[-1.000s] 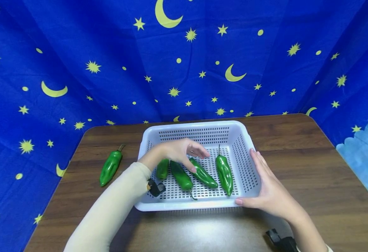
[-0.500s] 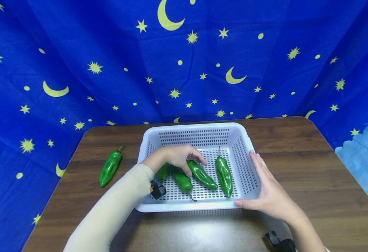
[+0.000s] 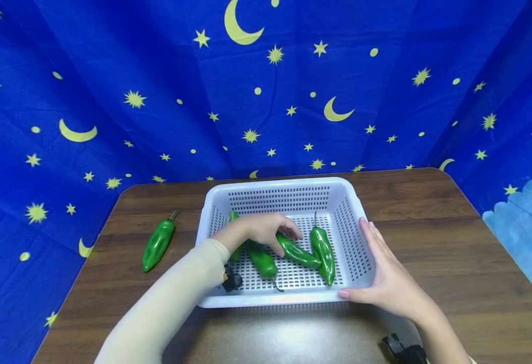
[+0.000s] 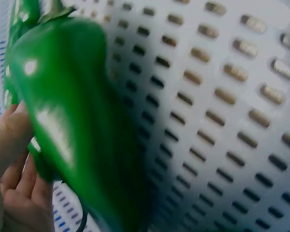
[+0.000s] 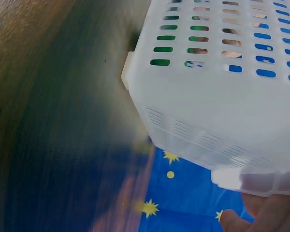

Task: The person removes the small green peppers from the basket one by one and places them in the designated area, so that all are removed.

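A wooden table (image 3: 434, 227) is lying beneath both hands, bearing a white basket (image 3: 270, 302). The right hand (image 3: 386, 278) is gripping the basket's nearest corner. The left hand (image 3: 266, 230) is curling round a green pepper (image 3: 300, 254) inside, whose tip is touching another pepper (image 3: 322, 245) nearer the right hand. The person seems to be grasping or placing; the next move probably calls for controlling that tip.

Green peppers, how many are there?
5: one pepper on the table; in the basket, one rightmost, one in the left hand, one beside that, one leftmost. More may be hidden.
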Tool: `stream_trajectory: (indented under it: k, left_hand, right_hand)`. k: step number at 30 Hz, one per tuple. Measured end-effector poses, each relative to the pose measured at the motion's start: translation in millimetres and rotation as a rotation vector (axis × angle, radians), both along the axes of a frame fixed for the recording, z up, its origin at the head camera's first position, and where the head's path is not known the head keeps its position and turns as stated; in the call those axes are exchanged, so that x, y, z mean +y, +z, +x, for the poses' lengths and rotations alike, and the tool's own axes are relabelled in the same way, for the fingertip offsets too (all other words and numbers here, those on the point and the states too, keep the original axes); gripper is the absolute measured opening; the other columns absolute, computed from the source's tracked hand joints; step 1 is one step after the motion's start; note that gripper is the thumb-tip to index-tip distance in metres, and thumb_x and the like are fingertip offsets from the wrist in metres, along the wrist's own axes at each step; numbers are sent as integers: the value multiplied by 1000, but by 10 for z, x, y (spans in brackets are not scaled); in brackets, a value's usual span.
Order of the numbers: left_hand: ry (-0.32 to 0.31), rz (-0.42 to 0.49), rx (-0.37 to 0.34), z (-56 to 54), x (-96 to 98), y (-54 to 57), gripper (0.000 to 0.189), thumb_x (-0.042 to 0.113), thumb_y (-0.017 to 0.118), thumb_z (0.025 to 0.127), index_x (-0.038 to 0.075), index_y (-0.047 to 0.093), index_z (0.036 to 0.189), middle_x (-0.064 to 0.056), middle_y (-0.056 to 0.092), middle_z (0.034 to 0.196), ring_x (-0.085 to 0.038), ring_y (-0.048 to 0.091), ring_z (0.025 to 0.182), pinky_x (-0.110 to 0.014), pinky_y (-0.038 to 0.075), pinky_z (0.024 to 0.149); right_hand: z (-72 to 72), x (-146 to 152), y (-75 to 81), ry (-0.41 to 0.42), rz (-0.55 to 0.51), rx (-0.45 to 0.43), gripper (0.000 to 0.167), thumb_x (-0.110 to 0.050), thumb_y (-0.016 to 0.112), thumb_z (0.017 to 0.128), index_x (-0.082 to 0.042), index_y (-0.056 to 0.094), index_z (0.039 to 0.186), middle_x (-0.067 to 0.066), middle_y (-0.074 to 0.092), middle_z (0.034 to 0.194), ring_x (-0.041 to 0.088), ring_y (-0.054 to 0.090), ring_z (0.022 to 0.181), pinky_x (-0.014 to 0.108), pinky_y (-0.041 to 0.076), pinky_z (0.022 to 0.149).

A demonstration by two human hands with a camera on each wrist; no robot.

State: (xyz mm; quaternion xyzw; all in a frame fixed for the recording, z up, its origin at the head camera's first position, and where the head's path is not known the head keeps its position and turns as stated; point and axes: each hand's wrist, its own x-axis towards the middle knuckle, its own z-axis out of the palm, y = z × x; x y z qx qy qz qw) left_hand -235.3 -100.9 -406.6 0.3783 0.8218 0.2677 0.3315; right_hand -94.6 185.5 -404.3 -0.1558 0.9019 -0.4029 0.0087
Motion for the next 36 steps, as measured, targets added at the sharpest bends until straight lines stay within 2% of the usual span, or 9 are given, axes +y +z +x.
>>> stream_trajectory:
  k: [7,15,24,36]
  left_hand:
    - [3,-12,4,31,58,14,49,4,81,79,14,68,125,2,68,126,-15,60,122,-33,42,112]
    - [-6,-54,36,54,96,32,55,5,82,77,12,66,129,0,67,129,-15,60,121,-30,43,110]
    - [-49,-114,101,50,142,-13,55,9,84,76,18,67,127,4,67,128,-11,58,122,-30,41,112]
    - [-59,-173,101,53,185,-19,53,14,85,76,19,68,126,5,67,125,-11,60,118,-30,43,109]
  right_hand:
    - [-6,8,-5,0,3,-1,140,-43,95,57,-26,3,161,13,2,168,43,3,153,82,19,103]
    - [-10,4,5,6,-4,-1,140,-43,95,58,-26,3,161,14,3,168,38,1,154,81,18,104]
    - [-2,6,5,3,5,3,139,-43,95,58,-24,3,161,14,3,168,42,4,153,82,20,103]
    - [-3,4,-2,5,-3,9,139,-42,95,58,-23,3,161,14,5,168,40,2,154,80,18,105]
